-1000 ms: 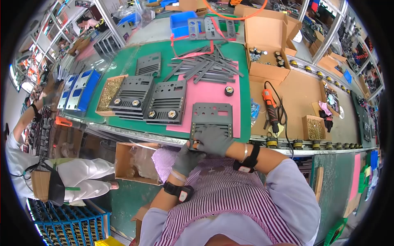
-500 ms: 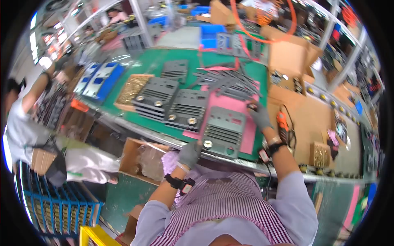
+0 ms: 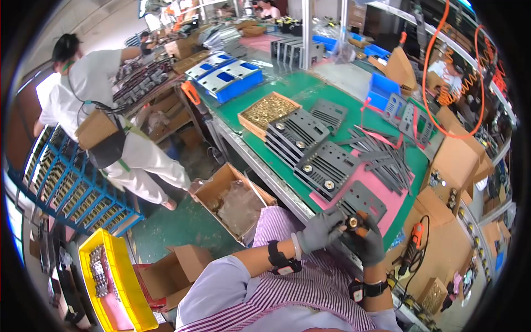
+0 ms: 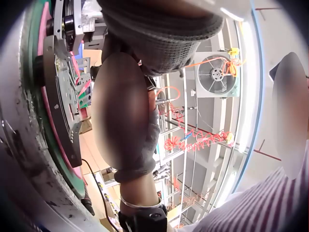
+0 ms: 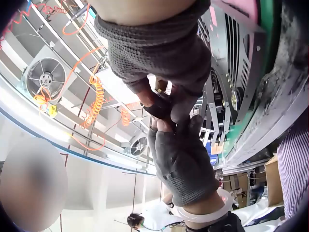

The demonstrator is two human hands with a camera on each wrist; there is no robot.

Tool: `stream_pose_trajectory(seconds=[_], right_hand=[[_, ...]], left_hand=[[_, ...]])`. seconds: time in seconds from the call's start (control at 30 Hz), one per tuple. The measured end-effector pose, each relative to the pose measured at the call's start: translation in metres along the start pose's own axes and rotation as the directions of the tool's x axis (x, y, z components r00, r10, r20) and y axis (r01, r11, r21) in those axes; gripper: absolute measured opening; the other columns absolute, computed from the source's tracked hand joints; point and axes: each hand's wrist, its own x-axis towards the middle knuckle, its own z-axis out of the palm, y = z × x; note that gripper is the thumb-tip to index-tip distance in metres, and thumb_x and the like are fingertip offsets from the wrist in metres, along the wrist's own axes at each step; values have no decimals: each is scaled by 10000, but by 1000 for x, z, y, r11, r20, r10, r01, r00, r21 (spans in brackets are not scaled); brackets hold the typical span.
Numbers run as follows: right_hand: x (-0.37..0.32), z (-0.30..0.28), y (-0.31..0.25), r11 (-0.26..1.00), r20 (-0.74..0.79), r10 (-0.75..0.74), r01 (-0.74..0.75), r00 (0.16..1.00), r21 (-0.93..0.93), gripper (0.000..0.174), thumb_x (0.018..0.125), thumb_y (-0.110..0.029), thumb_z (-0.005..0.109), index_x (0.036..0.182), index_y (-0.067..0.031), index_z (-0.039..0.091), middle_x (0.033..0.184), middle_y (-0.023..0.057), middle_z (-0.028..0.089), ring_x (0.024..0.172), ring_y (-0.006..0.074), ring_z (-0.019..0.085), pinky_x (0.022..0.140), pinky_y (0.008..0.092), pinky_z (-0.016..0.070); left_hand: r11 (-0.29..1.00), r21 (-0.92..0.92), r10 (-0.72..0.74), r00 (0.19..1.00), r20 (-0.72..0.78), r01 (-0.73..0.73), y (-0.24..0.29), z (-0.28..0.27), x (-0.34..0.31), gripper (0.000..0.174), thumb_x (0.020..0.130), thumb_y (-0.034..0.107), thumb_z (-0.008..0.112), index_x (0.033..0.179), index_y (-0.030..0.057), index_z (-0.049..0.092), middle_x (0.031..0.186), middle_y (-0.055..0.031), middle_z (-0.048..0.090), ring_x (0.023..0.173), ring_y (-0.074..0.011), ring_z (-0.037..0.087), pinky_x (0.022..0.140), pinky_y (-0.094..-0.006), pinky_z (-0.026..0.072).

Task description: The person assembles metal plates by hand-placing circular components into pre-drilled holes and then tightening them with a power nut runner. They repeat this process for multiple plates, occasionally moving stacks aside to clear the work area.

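In the head view my gloved right hand holds a black round foot with a brass hex nut in its middle, thumb and fingers around it. My gloved left hand meets it from the left, and in the right wrist view its bare fingertips pinch at the lower edge of the black part. Just beyond the hands a dark slotted metal plate lies on a pink sheet, its near part covered by the hands.
Left of the plate are stacked slotted plates with brass-centred feet, and a box of brass pieces. Dark metal strips lie in a pile behind. An orange power screwdriver lies at the right. An open carton stands below the table edge.
My right hand, out over the far right of the pink sheet half a second ago, has come back with the black foot to the left hand. The head view has swung left.
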Motion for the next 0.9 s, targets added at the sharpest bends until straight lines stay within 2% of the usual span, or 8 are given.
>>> stream_pose_trajectory(seconds=[0.2, 0.3, 0.33, 0.43, 0.47, 0.7, 0.83, 0.9], right_hand=[[2, 2, -1, 983, 122, -42, 19, 992, 184, 451, 787, -57, 540, 1220, 12, 432, 1217, 141, 470, 1111, 288, 497, 902, 389, 461], [-1, -3, 4, 922, 64, -245, 253, 967, -293, 366, 802, 11, 523, 1163, 52, 483, 1179, 127, 505, 1101, 230, 510, 899, 308, 427], [-6, 7, -6, 834, 135, -318, 344, 939, -431, 377, 795, 17, 525, 1168, 51, 478, 1171, 123, 510, 1096, 217, 512, 907, 300, 422], [-12, 19, -13, 948, 125, -219, 242, 968, -209, 447, 777, 8, 528, 1214, 28, 438, 1154, 103, 515, 1076, 168, 516, 908, 273, 424], [-10, 16, -11, 930, 126, -233, 258, 964, -261, 457, 776, -10, 531, 1221, 22, 432, 1152, 98, 515, 1074, 170, 517, 905, 274, 428], [-7, 6, -11, 990, 155, -6, -16, 988, 139, 420, 795, -127, 564, 1184, -5, 466, 1106, 85, 539, 1020, 154, 535, 893, 287, 440], [-8, 3, -2, 979, 48, 199, -200, 979, 32, 402, 858, -313, 513, 1156, -43, 502, 913, 52, 625, 682, 137, 631, 562, 260, 542], [-12, 16, -14, 953, -32, 241, -242, 970, -181, 335, 874, -345, 480, 1057, -75, 558, 818, 20, 627, 594, 72, 600, 442, 187, 470]], left_hand=[[989, -94, -124, 990, -68, 118, 15, -5, -1, 243, 811, 138, 625, 1015, 39, 538, 885, -96, 576, 781, -173, 569, 707, -281, 460], [987, -118, -112, 993, -46, 106, 12, -7, 0, 235, 813, 100, 614, 1016, 22, 525, 909, -79, 581, 825, -146, 556, 742, -275, 448], [993, -114, -40, 995, -88, 30, 12, -5, 2, 256, 784, 90, 629, 997, 17, 509, 880, -132, 603, 795, -278, 617, 691, -321, 478], [993, -115, -14, 997, -82, 4, 17, -6, 6, 261, 781, 75, 624, 1005, 22, 499, 887, -135, 599, 794, -285, 615, 692, -324, 477], [985, -170, -49, 997, -54, 39, 16, -5, 4, 236, 806, 27, 585, 1025, 2, 500, 919, -81, 581, 840, -144, 547, 774, -274, 438], [985, 80, 152, 988, -17, -150, 30, -11, 14, 275, 735, 26, 628, 995, 38, 539, 996, -142, 561, 882, -283, 561, 778, -339, 450], [921, 193, 315, 939, 141, -338, 27, -10, 10, 229, 725, 64, 632, 944, 35, 572, 1036, -166, 544, 914, -327, 542, 784, -366, 448], [906, 238, 314, 934, 173, -349, 30, -5, 9, 202, 742, 97, 623, 917, 18, 558, 1039, -183, 541, 920, -347, 534, 790, -367, 444]])
